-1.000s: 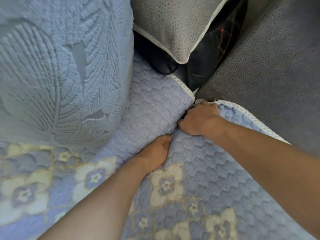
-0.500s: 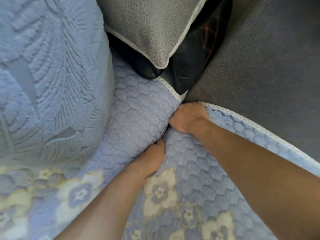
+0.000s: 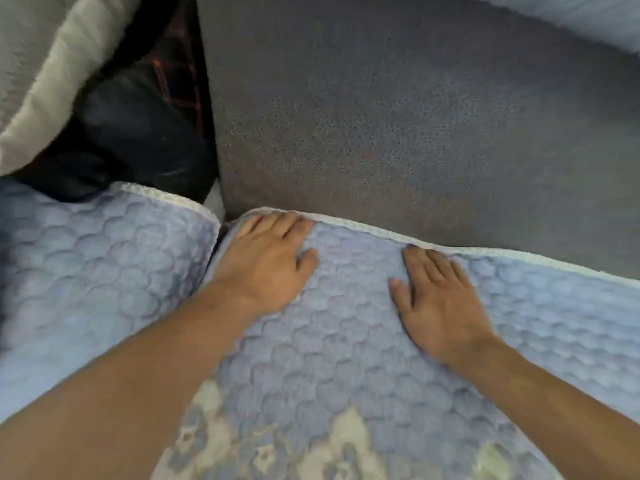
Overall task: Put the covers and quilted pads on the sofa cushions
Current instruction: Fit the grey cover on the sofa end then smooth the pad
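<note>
A blue quilted pad [image 3: 346, 341] with a white trimmed edge and pale flowers covers the seat cushion in front of me. My left hand [image 3: 266, 261] lies flat on its far left corner, fingers straight and reaching the trim. My right hand [image 3: 440, 299] presses flat on the pad a little to the right, fingertips near the trimmed edge. A second blue quilted pad [image 3: 97, 265] covers the neighbouring seat on the left, with a narrow gap between the two.
The grey sofa back cushion [image 3: 398, 116] rises just behind the pad's edge. A grey cushion with pale piping [image 3: 41, 81] leans at the upper left, over a dark leather corner [image 3: 138, 133]. A pale blue cover [image 3: 588, 15] shows at the top right.
Both hands have come out of the gap between the seats and now lie flat on the right pad. The view has swung right, and the leaf-embossed blue cushion has left the frame.
</note>
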